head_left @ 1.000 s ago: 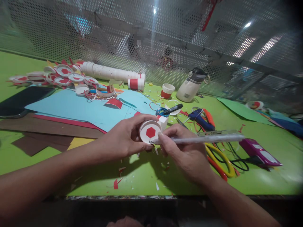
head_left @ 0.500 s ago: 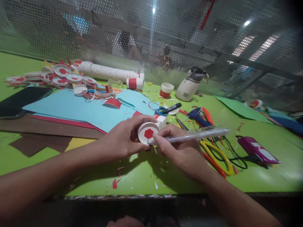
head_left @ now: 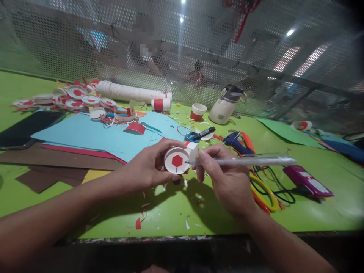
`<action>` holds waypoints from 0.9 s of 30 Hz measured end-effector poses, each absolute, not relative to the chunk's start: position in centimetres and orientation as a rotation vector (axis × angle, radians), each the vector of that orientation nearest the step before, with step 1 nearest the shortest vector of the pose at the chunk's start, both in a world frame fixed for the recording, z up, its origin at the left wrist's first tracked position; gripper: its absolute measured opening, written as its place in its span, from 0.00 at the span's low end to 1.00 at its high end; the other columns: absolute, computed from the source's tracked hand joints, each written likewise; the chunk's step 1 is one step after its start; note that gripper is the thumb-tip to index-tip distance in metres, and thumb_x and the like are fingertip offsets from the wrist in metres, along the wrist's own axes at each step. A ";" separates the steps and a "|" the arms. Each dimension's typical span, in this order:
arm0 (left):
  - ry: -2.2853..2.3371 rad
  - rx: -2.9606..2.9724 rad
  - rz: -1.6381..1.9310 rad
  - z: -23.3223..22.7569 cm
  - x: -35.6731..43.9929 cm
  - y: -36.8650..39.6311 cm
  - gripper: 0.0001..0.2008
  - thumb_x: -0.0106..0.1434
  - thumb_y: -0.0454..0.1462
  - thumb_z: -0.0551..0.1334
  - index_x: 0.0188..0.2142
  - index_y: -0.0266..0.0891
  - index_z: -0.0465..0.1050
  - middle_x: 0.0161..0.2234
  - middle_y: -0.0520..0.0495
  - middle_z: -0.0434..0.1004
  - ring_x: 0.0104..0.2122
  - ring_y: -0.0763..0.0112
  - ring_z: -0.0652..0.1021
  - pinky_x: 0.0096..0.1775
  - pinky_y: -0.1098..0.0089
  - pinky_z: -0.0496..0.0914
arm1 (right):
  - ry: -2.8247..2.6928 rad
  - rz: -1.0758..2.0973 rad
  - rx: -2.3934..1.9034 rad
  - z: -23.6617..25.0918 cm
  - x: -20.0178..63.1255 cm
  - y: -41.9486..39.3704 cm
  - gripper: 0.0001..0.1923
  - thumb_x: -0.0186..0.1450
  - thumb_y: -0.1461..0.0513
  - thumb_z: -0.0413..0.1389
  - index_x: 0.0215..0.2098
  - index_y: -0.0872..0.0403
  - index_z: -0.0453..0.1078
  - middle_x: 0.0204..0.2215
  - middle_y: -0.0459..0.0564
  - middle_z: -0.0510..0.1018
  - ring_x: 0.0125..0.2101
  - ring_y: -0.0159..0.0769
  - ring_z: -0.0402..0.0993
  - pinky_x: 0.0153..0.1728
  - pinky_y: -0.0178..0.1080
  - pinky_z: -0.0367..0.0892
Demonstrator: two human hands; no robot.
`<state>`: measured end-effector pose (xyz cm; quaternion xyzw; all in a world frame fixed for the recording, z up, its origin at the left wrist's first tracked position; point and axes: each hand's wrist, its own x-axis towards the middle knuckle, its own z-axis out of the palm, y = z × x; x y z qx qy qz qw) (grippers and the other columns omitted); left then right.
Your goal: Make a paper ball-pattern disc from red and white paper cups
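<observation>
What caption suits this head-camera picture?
Left hand holds a paper cup; right hand holds a pen.

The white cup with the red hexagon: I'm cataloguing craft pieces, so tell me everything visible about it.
The white cup looks like paper. It lies on its side, its round base turned toward the camera, with a red hexagon stuck at the base's centre. The left hand grips it from the left, fingers over the top and thumb below, holding it just above the green table. The tip of the clear pen in the right hand meets the base's right edge.
</observation>
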<state>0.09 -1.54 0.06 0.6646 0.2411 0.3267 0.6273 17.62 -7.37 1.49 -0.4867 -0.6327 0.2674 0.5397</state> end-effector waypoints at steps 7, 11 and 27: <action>0.565 1.477 0.778 0.1 0.2 -1.5 0.27 0.49 0.32 0.69 0.48 0.38 0.64 0.40 0.47 0.72 0.39 0.67 0.75 0.37 0.69 0.70 | -1.554 0.635 -1.126 1.4 17.6 -7.2 0.08 0.65 0.61 0.54 0.28 0.53 0.66 0.18 0.39 0.70 0.19 0.26 0.66 0.25 0.32 0.65; 0.508 1.463 0.771 0.0 0.2 -1.2 0.27 0.50 0.32 0.69 0.48 0.39 0.63 0.38 0.49 0.71 0.36 0.71 0.74 0.36 0.71 0.70 | -1.599 0.653 -1.124 1.4 17.4 -7.2 0.08 0.65 0.61 0.55 0.27 0.53 0.66 0.18 0.39 0.70 0.20 0.26 0.67 0.25 0.32 0.65; 0.538 1.352 0.716 0.2 0.2 -1.6 0.29 0.50 0.30 0.69 0.51 0.38 0.63 0.41 0.45 0.74 0.37 0.67 0.76 0.39 0.65 0.71 | -1.482 0.640 -1.047 1.1 17.7 -7.3 0.07 0.68 0.57 0.52 0.37 0.51 0.70 0.21 0.40 0.71 0.22 0.28 0.69 0.28 0.34 0.67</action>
